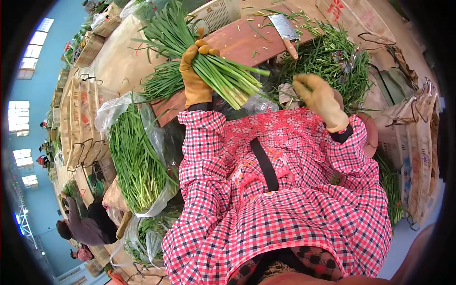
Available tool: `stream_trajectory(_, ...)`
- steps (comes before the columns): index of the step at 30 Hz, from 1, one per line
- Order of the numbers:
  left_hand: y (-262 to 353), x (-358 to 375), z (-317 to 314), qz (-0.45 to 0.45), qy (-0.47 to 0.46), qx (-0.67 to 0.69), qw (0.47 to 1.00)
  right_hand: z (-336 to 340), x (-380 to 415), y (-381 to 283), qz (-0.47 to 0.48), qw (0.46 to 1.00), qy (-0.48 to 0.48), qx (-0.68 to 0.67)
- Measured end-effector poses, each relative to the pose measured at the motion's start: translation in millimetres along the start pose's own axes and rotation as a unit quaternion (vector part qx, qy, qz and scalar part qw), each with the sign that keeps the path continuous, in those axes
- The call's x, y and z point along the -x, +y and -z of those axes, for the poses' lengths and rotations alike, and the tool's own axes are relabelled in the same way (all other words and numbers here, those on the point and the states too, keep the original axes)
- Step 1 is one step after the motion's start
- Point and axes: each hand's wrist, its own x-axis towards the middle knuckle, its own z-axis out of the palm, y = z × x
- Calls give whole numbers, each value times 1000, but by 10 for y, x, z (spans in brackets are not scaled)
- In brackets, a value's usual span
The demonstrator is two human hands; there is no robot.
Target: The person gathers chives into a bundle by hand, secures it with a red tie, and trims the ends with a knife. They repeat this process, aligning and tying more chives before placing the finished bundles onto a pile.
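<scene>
From my end, the bunch of greens point(223, 74) hangs over the counter point(230, 42), my left hand point(194, 76) wrapped round its stems, seemingly to keep the pale ends together. My right hand point(325, 102) is loosely open near the heaped greens point(316, 59), nothing visible in it. The cleaver point(284, 27) lies handle toward me, probably for easy reach.
</scene>
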Motion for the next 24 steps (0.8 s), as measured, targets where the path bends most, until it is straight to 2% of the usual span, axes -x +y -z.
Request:
stream_trajectory(2, -2, 5, -48, 2, -15, 6, 1000, 53, -236, -99, 66, 992, 62, -93)
stream_trajectory(5, 32, -14, -37, 7, -38, 12, 999, 81, -401, -463, 188, 974, 101, -71)
stream_trajectory(7, 41, -27, -75, 4, -49, 12, 999, 42, -423, -654, 164, 982, 58, -75)
stream_trajectory(9, 41, 0, -84, -4, -39, 8, 999, 12, -393, -854, 111, 990, -49, -67)
stream_trajectory(10, 34, 16, -110, -13, -38, -7, 999, -161, -432, -742, 151, 988, -22, -37)
stream_trajectory(12, 9, 75, -212, -32, -47, -36, 998, -420, -547, -472, 214, 973, 2, -90)
stream_trajectory(14, -7, 152, -303, -39, -36, -87, 995, -463, -482, -503, 164, 976, 36, -135)
stream_trajectory(17, -48, 191, -302, -67, -23, -90, 993, -314, -468, -574, 163, 983, 55, -66)
stream_trajectory(18, -49, 143, -266, -49, -56, -58, 996, -251, -451, -605, 157, 986, 57, -31)
stream_trajectory(20, -59, 74, -312, -82, -78, -69, 991, -152, -440, -552, 145, 985, 77, -53)
stream_trajectory(21, -52, 32, -325, -87, -96, -45, 991, -14, -400, -567, 199, 973, 116, -36)
stream_trajectory(22, -21, 0, -342, -94, -109, -22, 989, 95, -367, -462, 138, 983, 87, -79)
stream_trajectory(24, 67, -53, -407, -131, -104, -41, 985, 358, -242, -217, 105, 985, 108, -83)
